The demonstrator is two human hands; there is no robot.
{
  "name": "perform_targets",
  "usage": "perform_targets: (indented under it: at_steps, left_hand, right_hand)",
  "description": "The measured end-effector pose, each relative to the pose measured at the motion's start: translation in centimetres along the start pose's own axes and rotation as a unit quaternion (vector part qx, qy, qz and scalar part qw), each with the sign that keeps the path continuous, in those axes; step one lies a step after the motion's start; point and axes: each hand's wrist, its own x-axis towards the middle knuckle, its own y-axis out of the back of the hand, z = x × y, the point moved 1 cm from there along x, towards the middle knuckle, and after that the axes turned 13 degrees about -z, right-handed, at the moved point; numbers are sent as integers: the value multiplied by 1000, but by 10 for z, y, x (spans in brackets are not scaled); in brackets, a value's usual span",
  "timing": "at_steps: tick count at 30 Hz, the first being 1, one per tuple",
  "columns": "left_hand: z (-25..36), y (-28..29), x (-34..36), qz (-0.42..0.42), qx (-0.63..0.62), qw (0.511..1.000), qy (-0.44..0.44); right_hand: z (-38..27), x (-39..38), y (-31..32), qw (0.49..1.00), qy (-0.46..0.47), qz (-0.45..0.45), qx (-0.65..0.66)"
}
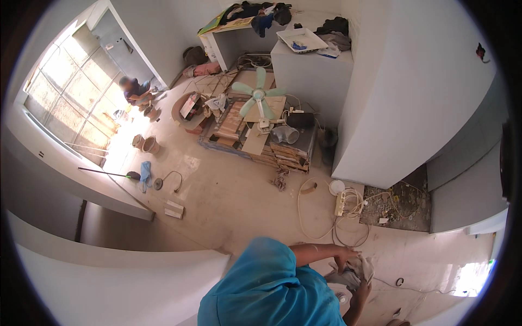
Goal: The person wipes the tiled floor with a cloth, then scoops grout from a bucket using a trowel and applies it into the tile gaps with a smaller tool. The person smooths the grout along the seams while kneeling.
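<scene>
Near the lower edge, both my arms reach to the right from my blue sleeves. My left hand (348, 256) is closed on the upper part of a crumpled grey cloth (357, 270). My right hand (362, 292) grips the lower side of the same cloth. The cloth is bunched between the two hands, and its folds partly hide my fingers. Just under it, beside my shirt, shows a small pale round object (341, 298) whose kind I cannot make out.
Coiled cables with a power strip (340, 204) lie on the floor ahead, beside a rubble patch (399, 204). A green-bladed fan (258, 94) stands among stacked boards (293, 157). Another person (136, 91) crouches far left near buckets (150, 145). A low wall (125, 271) is left.
</scene>
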Motion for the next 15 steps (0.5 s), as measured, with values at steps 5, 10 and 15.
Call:
perform_targets:
  at_steps: [5,10,15]
  left_hand:
    - [19,18,-15,4,35,995,-98]
    - [14,30,-37,41,-116,992,-20]
    - [23,34,-55,153,-108,982,-40]
  right_hand:
    - [-4,38,16,985,120,-123,24]
    - [-61,29,20,947,111,-105,283]
    - [-67,39,44,949,188,-28,252]
